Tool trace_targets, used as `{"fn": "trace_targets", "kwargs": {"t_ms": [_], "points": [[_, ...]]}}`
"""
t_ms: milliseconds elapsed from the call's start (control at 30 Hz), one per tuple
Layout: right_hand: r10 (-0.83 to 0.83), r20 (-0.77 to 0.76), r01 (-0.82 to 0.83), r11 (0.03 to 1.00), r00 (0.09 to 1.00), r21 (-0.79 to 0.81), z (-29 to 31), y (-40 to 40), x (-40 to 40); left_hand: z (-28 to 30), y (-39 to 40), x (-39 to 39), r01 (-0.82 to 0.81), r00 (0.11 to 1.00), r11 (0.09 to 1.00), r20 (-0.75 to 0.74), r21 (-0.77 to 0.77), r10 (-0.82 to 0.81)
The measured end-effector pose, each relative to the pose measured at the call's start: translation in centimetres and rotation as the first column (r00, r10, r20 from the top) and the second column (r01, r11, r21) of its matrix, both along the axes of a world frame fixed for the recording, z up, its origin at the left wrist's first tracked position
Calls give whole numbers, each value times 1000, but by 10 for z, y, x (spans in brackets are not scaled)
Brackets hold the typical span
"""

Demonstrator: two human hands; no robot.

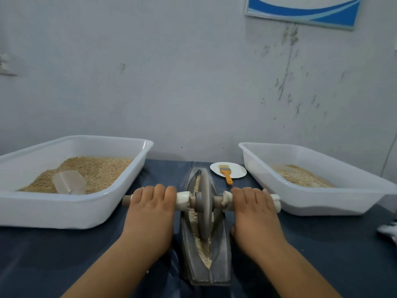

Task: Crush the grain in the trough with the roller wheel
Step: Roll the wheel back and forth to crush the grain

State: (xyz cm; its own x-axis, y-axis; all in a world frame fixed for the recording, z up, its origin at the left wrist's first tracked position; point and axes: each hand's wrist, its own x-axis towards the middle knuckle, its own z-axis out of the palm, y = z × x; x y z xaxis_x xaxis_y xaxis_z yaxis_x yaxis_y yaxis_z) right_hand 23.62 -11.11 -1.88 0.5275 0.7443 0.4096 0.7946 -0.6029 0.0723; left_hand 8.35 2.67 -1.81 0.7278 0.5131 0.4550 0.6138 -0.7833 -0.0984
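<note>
Grain (203, 248) under one wheel (205, 203), two hands.

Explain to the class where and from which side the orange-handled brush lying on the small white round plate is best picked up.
Grip the orange-handled brush by its orange handle, coming from the near side. The handle points toward the person and overhangs the rim of the small white round plate, so fingers can probably close around it freely, while the bristle end lies flat on the plate. Both hands now rest on the roller's axle.

Dim, soft focus, wide-angle edge warp
</note>
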Motion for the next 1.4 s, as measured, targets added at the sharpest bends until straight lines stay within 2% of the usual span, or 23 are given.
{"fn": "trace_targets", "kwargs": {"t_ms": [67, 133, 200, 233, 300, 400, 500, 567, 667, 833, 933, 1000, 1067, 1133, 1233, 1300, 1400], "points": [[15, 62, -17, 999, 998, 35, -11, -10, -7, -15, -1, -9, 106, 980, 991, 158, 82, -118], [83, 97, -97, 983, 992, 156, -20, -17, -7, -26, 0, -15, 119, 958, 981, 241, 151, -153], [60, 65, -65, 995, 996, 75, -17, -17, -4, -25, 5, -10, 129, 960, 980, 227, 152, -162], [32, 28, -32, 999, 999, 18, -13, -14, -1, -20, 5, -6, 115, 974, 988, 183, 101, -132], [14, -36, -14, 1000, 999, 9, -5, 0, 9, -1, 7, 8, 33, 999, 998, 39, 46, -35], [-2, -83, 3, 1000, 997, 7, -2, 9, 15, 8, 12, 26, -8, 1000, 998, -20, 64, 10], [5, 17, -5, 1000, 1000, 10, -19, -6, 11, -3, 10, 17, 23, 999, 996, 46, 87, -27], [63, 96, -76, 988, 993, 136, -30, -12, 11, -16, 14, 12, 99, 975, 985, 184, 138, -124], [40, 46, -41, 999, 998, 17, -17, -3, 16, -9, 17, 15, 30, 999, 998, 43, 60, -32], [-2, -58, 2, 1000, 998, 5, -6, 11, 18, 9, 12, 27, -24, 999, 1000, -23, -1, 24], [52, 36, -53, 998, 998, 20, -21, -11, 12, -6, 2, 6, 58, 994, 992, 83, 113, -67], [108, 117, -121, 986, 987, 114, -29, -18, 13, -17, 5, -2, 117, 971, 975, 182, 186, -152], [107, 95, -113, 991, 990, 65, -24, -17, 15, -17, 8, -1, 103, 980, 986, 157, 129, -123], [74, 38, -73, 997, 997, -23, -12, -5, 16, -6, 10, 10, 14, 999, 998, 48, 60, -16], [17, 16, -17, 999, 1000, -30, 1, 11, 17, 6, 18, 25, -37, 999, 999, -35, 3, 37], [-6, 18, 6, 1000, 1000, -29, -2, 10, 13, 6, 16, 22, -32, 999, 999, -38, 0, 32], [28, 82, -28, 1000, 996, 9, -12, -7, 3, -10, 5, 4, 29, 993, 996, 108, 87, -38]]}}
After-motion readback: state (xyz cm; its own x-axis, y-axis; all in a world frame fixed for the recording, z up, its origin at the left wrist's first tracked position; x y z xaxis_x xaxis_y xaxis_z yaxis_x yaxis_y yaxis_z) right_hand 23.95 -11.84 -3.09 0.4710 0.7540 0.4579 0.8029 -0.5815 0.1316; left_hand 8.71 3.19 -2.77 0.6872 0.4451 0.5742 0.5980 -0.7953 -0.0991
